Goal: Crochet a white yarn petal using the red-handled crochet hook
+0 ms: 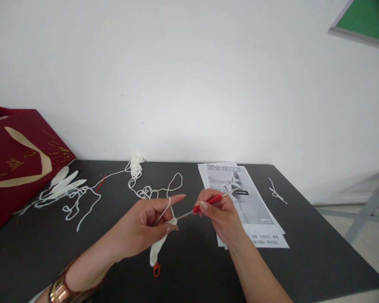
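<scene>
Between thumb and fingers, my left hand [148, 221] pinches a narrow white crocheted piece [158, 250], which hangs below the hand. White yarn [169, 204] runs over the outstretched left index finger and down to the work. My right hand [219, 214] grips the red handle of a crochet hook [208, 203], whose metal shaft points left and meets the top of the crocheted piece. The hook's tip is hidden in the stitches. An orange stitch marker [156, 269] is at the lower end of the piece.
A white yarn heap [136, 165] trails strands over the dark table [189, 273]. Several white leaf-shaped pieces [63, 183] lie by a dark red bag [15, 168] at left, near a thin red stick [101, 184]. Printed sheets [255, 210] and a yarn scrap [276, 192] are on the right.
</scene>
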Action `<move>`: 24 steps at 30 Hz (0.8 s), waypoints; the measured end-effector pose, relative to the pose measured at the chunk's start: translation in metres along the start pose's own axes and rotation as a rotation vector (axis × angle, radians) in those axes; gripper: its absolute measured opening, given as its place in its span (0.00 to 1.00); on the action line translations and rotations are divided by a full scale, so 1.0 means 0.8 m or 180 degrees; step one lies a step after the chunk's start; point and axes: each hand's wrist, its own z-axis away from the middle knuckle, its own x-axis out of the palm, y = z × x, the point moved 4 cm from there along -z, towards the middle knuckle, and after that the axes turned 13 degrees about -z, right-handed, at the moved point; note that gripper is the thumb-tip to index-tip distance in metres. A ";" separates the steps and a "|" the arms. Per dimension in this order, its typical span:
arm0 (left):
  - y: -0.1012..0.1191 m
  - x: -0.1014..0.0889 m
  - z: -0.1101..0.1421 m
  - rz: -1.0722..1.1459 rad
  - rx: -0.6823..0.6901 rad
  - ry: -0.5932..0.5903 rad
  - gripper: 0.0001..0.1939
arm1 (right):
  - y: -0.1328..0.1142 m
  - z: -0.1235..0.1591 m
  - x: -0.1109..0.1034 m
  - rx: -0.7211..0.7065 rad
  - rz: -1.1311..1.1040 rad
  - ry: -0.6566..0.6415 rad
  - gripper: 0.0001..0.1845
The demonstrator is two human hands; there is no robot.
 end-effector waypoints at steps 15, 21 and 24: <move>-0.003 -0.002 0.001 0.0459 -0.0188 -0.0050 0.27 | -0.010 0.005 0.000 -0.0422 0.0260 -0.0236 0.02; -0.018 -0.001 0.000 0.0681 -0.0330 -0.0150 0.29 | -0.012 0.005 -0.001 -0.0417 0.0331 -0.0256 0.03; -0.017 -0.001 0.000 0.0690 -0.0301 -0.0147 0.28 | -0.016 0.007 0.000 -0.0471 0.0456 -0.0297 0.04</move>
